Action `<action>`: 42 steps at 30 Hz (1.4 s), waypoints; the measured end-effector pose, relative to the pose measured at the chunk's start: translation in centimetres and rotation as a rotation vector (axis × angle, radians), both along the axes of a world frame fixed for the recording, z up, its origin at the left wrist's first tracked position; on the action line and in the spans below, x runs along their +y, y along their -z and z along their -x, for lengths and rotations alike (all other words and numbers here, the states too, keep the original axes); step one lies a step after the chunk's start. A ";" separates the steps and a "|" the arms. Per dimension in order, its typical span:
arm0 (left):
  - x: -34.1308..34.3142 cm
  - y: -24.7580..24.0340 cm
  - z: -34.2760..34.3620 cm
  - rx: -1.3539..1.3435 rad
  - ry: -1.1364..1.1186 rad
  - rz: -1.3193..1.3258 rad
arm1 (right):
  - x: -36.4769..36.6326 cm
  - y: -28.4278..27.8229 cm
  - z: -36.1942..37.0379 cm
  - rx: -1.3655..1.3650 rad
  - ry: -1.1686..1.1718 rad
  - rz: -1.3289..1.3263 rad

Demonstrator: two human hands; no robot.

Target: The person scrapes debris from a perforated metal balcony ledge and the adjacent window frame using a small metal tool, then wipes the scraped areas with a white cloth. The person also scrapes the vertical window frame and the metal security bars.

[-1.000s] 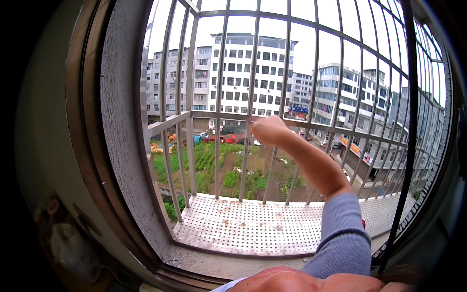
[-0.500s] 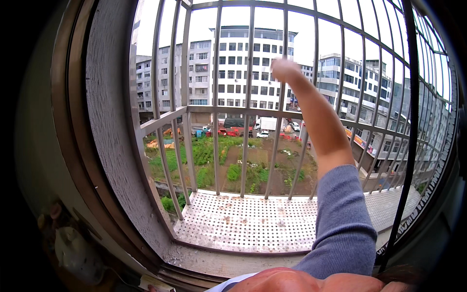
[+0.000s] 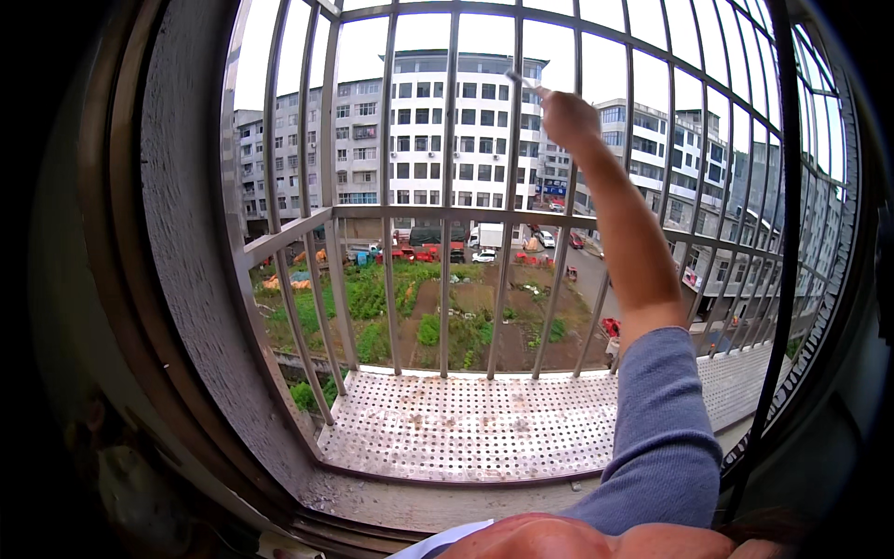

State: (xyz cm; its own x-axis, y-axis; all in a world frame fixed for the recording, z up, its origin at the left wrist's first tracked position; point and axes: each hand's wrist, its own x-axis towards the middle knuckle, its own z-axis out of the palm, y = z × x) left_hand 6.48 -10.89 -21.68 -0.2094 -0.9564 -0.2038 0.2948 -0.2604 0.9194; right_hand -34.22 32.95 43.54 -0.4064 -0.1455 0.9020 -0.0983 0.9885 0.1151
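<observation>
My right hand (image 3: 570, 121) is raised at arm's length in front of the metal window bars (image 3: 512, 140), fingers closed. From its fingers a slim, pale, stick-like thing (image 3: 530, 85) points up and left, its far end greyish and near one upright bar. The kind of thing is too small to make out, and whether its tip touches the bar I cannot tell. A blue-grey ribbed sleeve (image 3: 656, 419) covers my upper arm. My left hand is out of view.
Below the bars lies a white perforated ledge panel (image 3: 466, 429) with rusty stains. A rough grey window reveal (image 3: 196, 233) and brown frame stand at left. A dark vertical strip (image 3: 790, 205) runs at right. Outside are a garden plot (image 3: 419, 307) and white buildings (image 3: 466, 121).
My right hand has shifted slightly right and is less blurred, so the stick-like thing in it now shows. The view has swung slightly right.
</observation>
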 end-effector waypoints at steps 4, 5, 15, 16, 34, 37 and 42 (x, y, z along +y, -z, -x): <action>0.8 0.4 -0.4 -0.064 -0.005 -0.020 | -3.2 7.5 -0.2 -0.246 0.246 -0.421; 1.0 1.7 -0.7 -0.083 0.001 -0.023 | -2.3 10.6 0.7 -0.456 0.143 -0.474; -1.1 2.9 -2.6 -0.041 -0.048 -0.078 | 7.2 -1.0 -5.5 -0.142 0.025 0.149; -0.5 2.2 -2.1 -0.034 -0.044 -0.093 | 8.4 -2.3 -3.8 0.033 0.042 0.279; 2.1 0.0 -0.6 -0.071 -0.011 -0.057 | 18.5 -2.0 -5.8 0.214 0.238 0.308; 2.6 -0.6 -2.1 -0.058 -0.059 -0.062 | 19.1 -5.1 -1.9 0.145 0.242 0.330; 5.3 3.3 -1.2 -0.050 -0.020 -0.098 | 24.2 -2.2 3.0 0.006 0.369 0.469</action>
State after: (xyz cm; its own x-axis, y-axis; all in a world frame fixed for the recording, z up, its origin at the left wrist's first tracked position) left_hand 7.68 -5.63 -25.00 -0.1775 -0.9354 -0.3059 0.2551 -0.3439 0.9037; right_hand -37.23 57.16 45.73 -0.3491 0.4192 0.8381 0.2608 0.9025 -0.3428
